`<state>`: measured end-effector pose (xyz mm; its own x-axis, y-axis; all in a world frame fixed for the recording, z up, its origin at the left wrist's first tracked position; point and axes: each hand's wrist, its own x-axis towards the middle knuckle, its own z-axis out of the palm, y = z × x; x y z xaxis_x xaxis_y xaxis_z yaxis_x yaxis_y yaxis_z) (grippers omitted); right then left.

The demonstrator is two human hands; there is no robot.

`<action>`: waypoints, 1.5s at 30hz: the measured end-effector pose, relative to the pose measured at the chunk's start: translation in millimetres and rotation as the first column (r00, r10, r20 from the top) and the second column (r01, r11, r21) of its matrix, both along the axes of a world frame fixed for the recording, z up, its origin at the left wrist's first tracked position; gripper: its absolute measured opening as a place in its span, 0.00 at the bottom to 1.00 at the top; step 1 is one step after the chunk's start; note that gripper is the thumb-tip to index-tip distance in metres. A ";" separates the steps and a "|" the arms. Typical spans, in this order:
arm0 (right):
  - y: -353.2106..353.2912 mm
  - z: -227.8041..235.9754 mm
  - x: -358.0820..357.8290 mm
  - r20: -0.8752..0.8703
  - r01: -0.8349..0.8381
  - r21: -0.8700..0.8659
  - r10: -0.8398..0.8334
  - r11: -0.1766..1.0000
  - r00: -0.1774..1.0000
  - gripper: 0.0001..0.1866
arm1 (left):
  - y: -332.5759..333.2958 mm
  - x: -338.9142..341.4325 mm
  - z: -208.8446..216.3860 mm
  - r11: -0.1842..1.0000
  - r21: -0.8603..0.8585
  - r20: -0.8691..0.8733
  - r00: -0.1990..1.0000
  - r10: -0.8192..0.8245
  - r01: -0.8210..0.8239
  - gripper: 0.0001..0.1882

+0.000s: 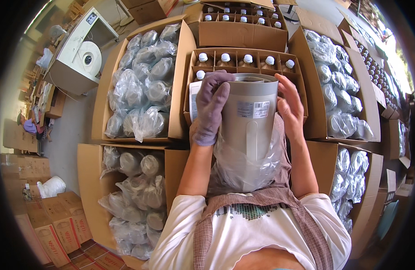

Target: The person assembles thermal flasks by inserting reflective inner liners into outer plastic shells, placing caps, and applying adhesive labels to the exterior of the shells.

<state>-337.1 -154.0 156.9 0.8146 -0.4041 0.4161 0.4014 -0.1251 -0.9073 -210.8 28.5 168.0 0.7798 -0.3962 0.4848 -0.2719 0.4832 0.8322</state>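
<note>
A tall grey plastic jug [235, 130] stands upright in front of my chest, with a handle-like ridge down its near side. On its wall is a white label [261, 110]. A clear plastic bag [257, 168] is bunched around the jug's lower part. My left hand [211, 105], in a greyish purple glove, closes on the left of the rim, the fingers over the top edge. Bare, my right hand [292, 101] curls at the rim's right side, fingertips against the edge. The jug's base is hidden by the bag.
Ahead, a divided carton [241, 55] holds white-capped bottles, with another such carton [243, 35] behind. Open cartons of bagged grey items stand at left [182, 85], lower left [91, 189], right [312, 90] and lower right [368, 202]. A white machine [66, 58] is far left.
</note>
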 end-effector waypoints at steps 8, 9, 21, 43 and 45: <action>10.5 49.2 9.7 0.065 -0.489 0.093 0.484 0.868 0.872 0.41 | 5.1 14.6 5.9 0.759 -0.518 0.109 0.911 -0.398 0.394 0.15; 17.9 48.3 11.0 0.047 -0.451 0.024 0.449 0.892 0.892 0.40 | 4.4 10.5 6.4 0.709 -0.614 -0.107 0.853 -0.511 0.348 0.16; 17.6 52.3 0.1 -0.059 -0.200 0.044 0.202 0.979 0.978 0.30 | 36.3 -0.2 19.8 0.999 0.052 -0.079 0.997 -0.012 0.016 0.29; 9.9 14.3 -42.7 -0.144 -0.223 -0.110 0.206 0.969 0.968 0.17 | 34.3 -3.4 5.2 0.742 -0.671 -0.532 0.697 -0.480 -0.002 0.26; 10.8 13.5 -39.5 -0.131 -0.216 -0.129 0.199 0.968 0.971 0.16 | 35.1 -0.4 0.7 0.892 -0.445 -0.387 0.881 -0.274 0.082 0.26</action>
